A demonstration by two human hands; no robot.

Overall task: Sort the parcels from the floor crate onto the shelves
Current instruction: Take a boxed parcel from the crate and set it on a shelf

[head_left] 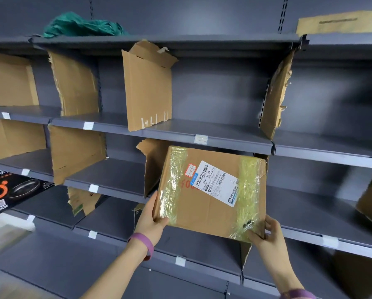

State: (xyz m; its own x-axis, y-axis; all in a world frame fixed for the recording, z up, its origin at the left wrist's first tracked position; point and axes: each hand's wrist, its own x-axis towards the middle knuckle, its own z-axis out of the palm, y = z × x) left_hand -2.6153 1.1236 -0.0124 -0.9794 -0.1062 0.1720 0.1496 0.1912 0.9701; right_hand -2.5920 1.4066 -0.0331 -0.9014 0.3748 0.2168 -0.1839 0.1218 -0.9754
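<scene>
Parcel held at lower corners by left grip and right grip, both clasped on it. Raised before shelf bay, not yet set down. Black box already shelved at left. Crate not in view; most sorting judged left.

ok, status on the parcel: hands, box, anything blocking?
Grips: left hand and right hand, one on each lower corner of the taped parcel. Parcel tilted, at a shelf bay mouth. Nearby: torn cardboard divider at its left edge.
</scene>
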